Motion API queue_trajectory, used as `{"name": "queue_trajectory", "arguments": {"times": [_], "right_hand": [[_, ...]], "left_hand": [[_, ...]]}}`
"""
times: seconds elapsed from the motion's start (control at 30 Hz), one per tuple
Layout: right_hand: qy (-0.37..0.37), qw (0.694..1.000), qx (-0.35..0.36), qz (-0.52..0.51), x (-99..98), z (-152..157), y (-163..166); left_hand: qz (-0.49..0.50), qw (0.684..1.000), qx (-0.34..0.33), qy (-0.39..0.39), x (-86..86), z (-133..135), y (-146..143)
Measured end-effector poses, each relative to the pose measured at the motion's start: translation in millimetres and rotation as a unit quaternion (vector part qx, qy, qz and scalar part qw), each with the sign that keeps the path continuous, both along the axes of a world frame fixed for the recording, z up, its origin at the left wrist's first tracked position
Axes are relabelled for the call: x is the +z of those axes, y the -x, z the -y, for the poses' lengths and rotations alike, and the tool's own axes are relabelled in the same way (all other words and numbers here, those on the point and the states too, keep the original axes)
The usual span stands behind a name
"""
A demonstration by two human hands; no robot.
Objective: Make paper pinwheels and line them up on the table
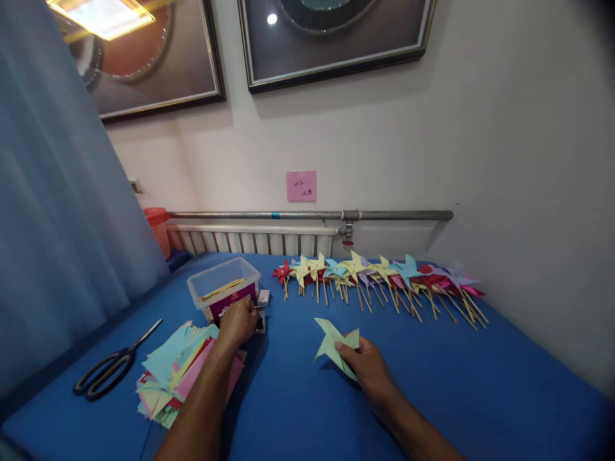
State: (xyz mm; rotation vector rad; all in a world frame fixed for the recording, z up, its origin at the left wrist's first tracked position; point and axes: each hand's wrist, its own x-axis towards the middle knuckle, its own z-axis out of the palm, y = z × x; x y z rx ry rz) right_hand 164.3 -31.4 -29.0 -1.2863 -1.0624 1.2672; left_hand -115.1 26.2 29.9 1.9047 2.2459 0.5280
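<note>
My right hand [369,370] pinches a pale green paper pinwheel [331,346] between thumb and fingers, a little above the blue table. No stick shows on this pinwheel. My left hand [239,322] is closed beside a small open box [261,321], in front of the clear plastic tub [195,282]. Its fingertips are partly hidden, and whatever they hold is too small to make out. Thin wooden sticks [221,289] lie in the tub. Below my left forearm spreads a pile of coloured paper pieces [175,358], partly covered by the arm.
Black-handled scissors [113,371] lie open at the left. Finished pinwheels on sticks [355,269] form a long row at the back right. A small white box [264,297] stands beside the tub. Behind the blue table [298,410] are a radiator [254,242] and a pipe [398,215].
</note>
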Motion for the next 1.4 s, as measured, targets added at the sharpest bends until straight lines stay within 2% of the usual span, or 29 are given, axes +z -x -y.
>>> {"name": "queue_trajectory", "arguments": {"times": [0.2,0.33,0.4,0.47,0.57,0.67,0.73,1.1,1.4], "right_hand": [[-0.007,1.0,-0.001,-0.006,3.0,3,2],[-0.018,1.0,-0.002,0.0,0.2,5,1],[-0.02,1.0,0.001,-0.003,-1.5,4,1],[-0.014,1.0,-0.002,-0.002,-3.5,3,1],[-0.012,1.0,-0.008,0.009,-6.2,-1,0],[-0.02,1.0,-0.015,0.017,-5.5,-3,1],[-0.022,0.999,-0.023,0.016,-2.5,-1,2],[-0.024,0.999,-0.021,-0.005,11.2,8,5],[-0.031,0.999,-0.034,-0.002,11.2,9,5]], "left_hand": [[0.126,0.992,-0.022,-0.017,-2.6,-4,0],[0.287,0.952,-0.098,-0.033,-9.2,-2,-19],[0.322,0.935,-0.149,-0.021,-14.0,4,-37],[0.29,0.935,-0.205,-0.004,-19.3,13,-57],[0.129,0.946,-0.296,-0.015,-27.0,28,-81],[-0.02,0.933,-0.358,-0.034,-32.1,38,-93],[-0.061,0.923,-0.378,-0.039,-33.2,41,-95],[-0.055,0.933,-0.356,0.007,-25.9,39,-87],[-0.084,0.957,-0.275,0.036,-22.8,39,-83]]}}
